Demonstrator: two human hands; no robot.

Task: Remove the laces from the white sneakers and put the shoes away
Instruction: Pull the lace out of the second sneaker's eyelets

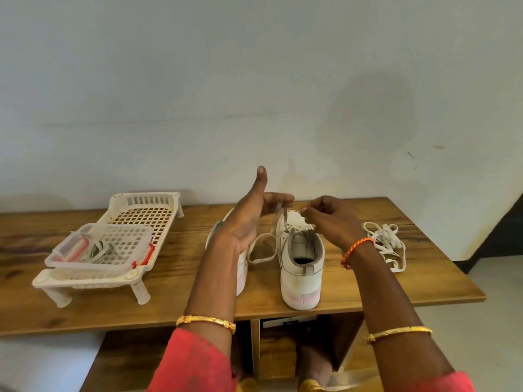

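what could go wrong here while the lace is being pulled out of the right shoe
1. The right shoe stands with its heel near the table edge and neither hand braces it, so a hard tug by the left hand on the lace might tip it or slide it off.
2. The lace loop hanging between the shoes could snag.
3. The loose lace lies close to the right forearm and could get swept off.

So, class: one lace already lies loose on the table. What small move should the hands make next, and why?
Probably draw the lace up out of the next eyelets: the left hand pinches its end, the right hand works at the right sneaker, which looks partly laced.
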